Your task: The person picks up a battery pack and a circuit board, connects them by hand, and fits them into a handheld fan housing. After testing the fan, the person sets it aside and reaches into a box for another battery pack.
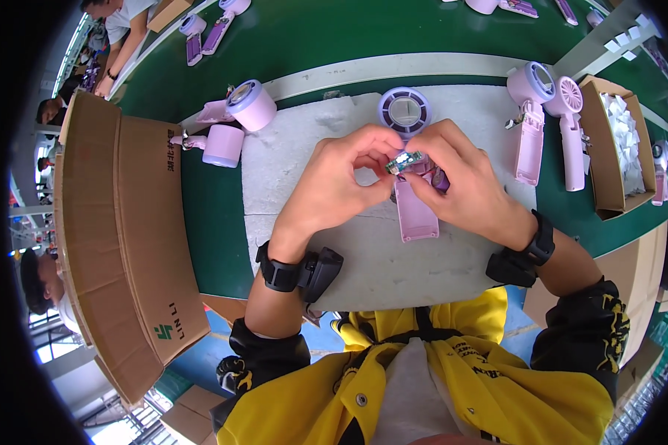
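My left hand (341, 178) and my right hand (460, 178) meet over a grey mat (371, 259), both pinching a small green circuit board (406, 161) between the fingertips. Under them lies an open pink fan handle shell (416, 215), its round purple fan head (404, 110) just beyond my fingers. A purple cylindrical part (439, 179) shows under my right fingers. Each wrist wears a black strap.
Two pink cylinders (234, 122) lie left of the mat. Two assembled pink hand fans (545, 122) lie at the right, beside a cardboard box of white pieces (620, 141). A large cardboard sheet (119, 230) covers the left. Other workers sit at the far left.
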The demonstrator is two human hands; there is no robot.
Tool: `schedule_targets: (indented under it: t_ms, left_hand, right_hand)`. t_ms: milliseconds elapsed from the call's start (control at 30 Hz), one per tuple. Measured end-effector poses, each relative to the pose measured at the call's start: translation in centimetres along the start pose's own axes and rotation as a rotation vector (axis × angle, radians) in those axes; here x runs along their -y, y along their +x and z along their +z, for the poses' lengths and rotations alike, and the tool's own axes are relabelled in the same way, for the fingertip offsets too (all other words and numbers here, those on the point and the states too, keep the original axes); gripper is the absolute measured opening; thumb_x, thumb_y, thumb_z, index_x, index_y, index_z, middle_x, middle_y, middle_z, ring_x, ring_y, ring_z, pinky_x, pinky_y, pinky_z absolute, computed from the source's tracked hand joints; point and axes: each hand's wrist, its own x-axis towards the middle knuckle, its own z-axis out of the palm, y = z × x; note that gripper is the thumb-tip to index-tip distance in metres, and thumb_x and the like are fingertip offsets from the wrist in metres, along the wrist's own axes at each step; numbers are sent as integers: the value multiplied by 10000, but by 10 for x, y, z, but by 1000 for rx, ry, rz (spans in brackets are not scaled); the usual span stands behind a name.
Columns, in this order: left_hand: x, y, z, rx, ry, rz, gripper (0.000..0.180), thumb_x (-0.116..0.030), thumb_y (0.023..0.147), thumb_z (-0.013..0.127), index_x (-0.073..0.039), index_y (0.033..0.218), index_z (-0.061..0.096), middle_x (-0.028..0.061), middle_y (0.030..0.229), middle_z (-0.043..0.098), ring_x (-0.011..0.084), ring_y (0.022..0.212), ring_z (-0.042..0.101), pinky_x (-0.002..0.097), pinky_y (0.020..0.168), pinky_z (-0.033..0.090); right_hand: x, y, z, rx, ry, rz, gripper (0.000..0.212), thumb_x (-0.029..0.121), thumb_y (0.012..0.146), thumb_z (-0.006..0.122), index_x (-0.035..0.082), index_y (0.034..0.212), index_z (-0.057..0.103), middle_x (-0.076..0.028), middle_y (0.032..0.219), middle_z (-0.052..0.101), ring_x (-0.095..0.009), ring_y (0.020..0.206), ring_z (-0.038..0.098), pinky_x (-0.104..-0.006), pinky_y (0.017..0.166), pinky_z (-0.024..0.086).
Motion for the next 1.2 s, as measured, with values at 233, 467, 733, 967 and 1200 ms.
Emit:
schedule_targets:
  t_ms: [233,467,733,967,1200]
  left_hand:
    - [5,-1,0,-6,45,29,347,83,739,670,10,1078,655,84,953,693,149,807,671,292,811,567]
    - [5,2,1,-71,72,48,311,63,743,693,-8,1046,710,108,905,711,165,784,696,284,771,581]
    - [1,1,3,-84,307,136,308,91,744,682,-6,1032,729,102,900,713,153,802,690,264,732,568]
    - [4,0,7,-120,286,140,294,77,724,704,-27,994,748,87,853,708,142,738,680,247,652,528]
    - [6,0,4,-117,255,123,278,31,723,723,-50,986,756,93,832,708,167,692,685,261,621,534]
  right_hand:
    - [1,1,-1,-5,-13,5,334,-6,740,753,15,1034,593,-123,988,593,-249,776,649,-327,654,541]
    - [1,3,-2,-26,-23,72,337,-3,741,760,10,1038,602,-121,952,609,-240,764,650,-321,645,536]
    - [-2,4,-2,-58,-20,37,346,-3,706,778,9,1020,634,-121,917,637,-238,743,653,-315,637,534]
    - [-3,3,-3,-66,-20,19,332,3,678,785,6,984,655,-117,895,646,-231,705,647,-308,609,531]
    - [-2,6,-4,-35,-12,39,317,7,685,782,1,978,662,-112,894,645,-207,688,638,-290,598,516]
